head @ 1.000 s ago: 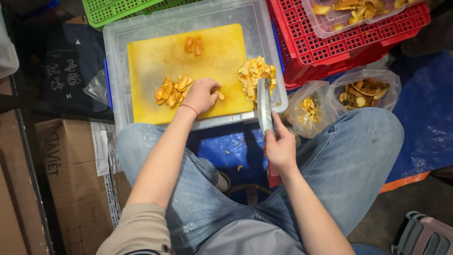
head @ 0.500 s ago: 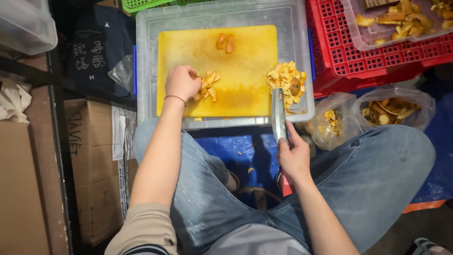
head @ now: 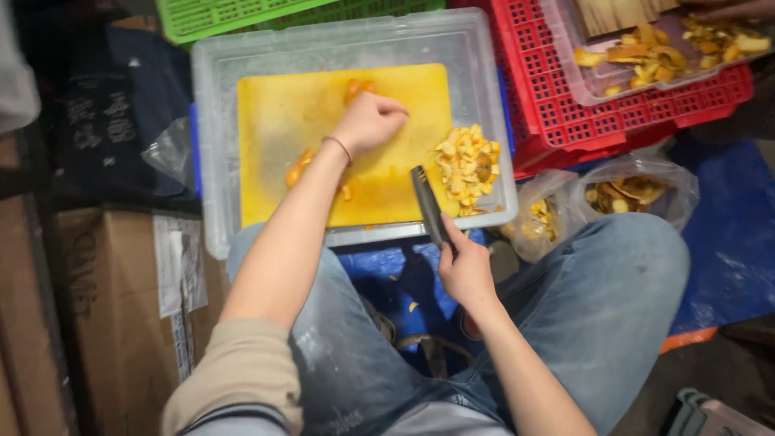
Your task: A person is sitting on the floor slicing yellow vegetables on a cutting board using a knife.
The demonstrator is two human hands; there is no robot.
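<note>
left grip [head: 370, 121]: curled, arm outstretched | right grip [head: 464, 270]: clenched, forearm bent

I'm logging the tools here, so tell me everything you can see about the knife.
The knife has a dark, broad, rectangular blade, metal by its look. The right hand grips its handle, hiding it. The blade points away from the person, over the near edge of the yellow cutting board, beside the pile of chopped yellow pieces.

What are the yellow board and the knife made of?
The yellow board looks like plastic: smooth, evenly coloured, with orange stains. The knife in the right hand seems to be metal, since its blade is dark grey with a dull shine. Its handle is hidden.
</note>
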